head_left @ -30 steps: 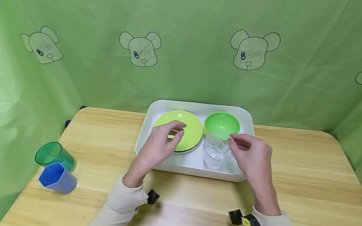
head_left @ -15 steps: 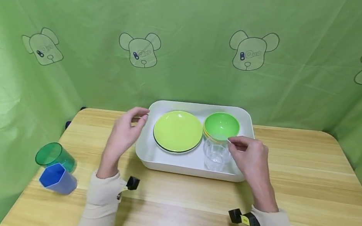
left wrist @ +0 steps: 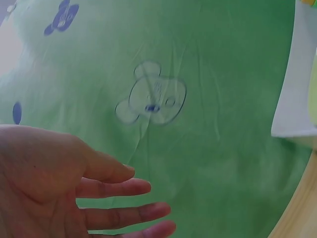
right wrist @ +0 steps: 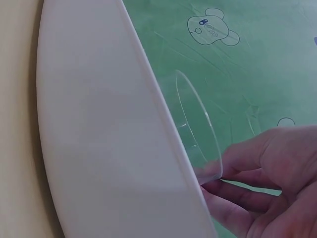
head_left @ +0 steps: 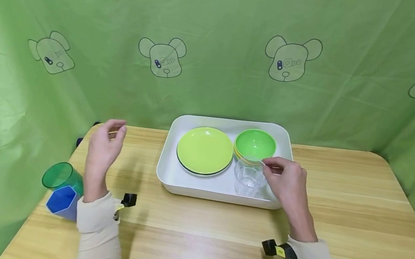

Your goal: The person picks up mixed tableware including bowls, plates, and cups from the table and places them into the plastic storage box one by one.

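In the head view my right hand (head_left: 288,182) pinches the rim of a clear cup (head_left: 248,184) at the front right of the white tray (head_left: 217,196). The right wrist view shows thumb and fingers on the rim of that cup (right wrist: 198,134), its lower part hidden behind the tray wall. My left hand (head_left: 104,147) is raised over the left of the table, fingers loosely bent, holding nothing. Nearest to it are a green see-through cup (head_left: 61,177) and a blue six-sided cup (head_left: 61,201), partly covered by the left forearm.
Yellow-green plate (head_left: 204,150) lies on a darker-edged one in the tray's left half. Stacked bowls, a green bowl (head_left: 255,144) on top, sit behind the clear cup. A green curtain (head_left: 219,50) rises along the back and sides of the wooden table (head_left: 214,247).
My left hand has moved left, away from above the plates and out past the tray towards the coloured cups. My right hand keeps its pinch, the clear cup having sunk slightly into the tray.
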`<state>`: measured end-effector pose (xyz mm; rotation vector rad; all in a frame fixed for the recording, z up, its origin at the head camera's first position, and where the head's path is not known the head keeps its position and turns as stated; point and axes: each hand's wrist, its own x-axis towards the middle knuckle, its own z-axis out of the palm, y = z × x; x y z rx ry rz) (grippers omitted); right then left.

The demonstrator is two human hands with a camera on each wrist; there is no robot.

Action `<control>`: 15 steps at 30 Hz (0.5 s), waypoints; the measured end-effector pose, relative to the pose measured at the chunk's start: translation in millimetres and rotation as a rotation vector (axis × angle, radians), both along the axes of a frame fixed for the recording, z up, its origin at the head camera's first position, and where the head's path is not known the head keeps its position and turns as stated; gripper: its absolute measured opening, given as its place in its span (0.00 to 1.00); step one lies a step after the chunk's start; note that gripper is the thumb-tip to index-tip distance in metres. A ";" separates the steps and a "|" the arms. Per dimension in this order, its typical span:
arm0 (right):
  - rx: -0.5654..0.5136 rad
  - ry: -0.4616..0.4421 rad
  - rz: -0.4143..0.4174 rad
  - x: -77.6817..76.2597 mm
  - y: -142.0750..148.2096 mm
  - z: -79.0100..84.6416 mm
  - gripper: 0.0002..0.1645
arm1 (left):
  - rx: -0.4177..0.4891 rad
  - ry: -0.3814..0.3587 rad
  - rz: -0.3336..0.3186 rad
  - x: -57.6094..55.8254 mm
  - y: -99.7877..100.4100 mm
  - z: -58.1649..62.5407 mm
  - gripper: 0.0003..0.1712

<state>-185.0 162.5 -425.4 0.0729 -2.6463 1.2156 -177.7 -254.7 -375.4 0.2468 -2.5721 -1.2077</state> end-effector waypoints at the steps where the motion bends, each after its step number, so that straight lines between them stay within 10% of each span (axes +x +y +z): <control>1: -0.002 0.001 -0.001 -0.4 -0.4 -0.8 0.11 | -0.003 -0.004 0.020 1.2 -3.7 -0.1 0.21; 15: -0.012 -0.038 0.018 -2.7 1.9 -2.3 0.12 | 0.007 -0.141 0.231 19.4 -58.8 -6.6 0.25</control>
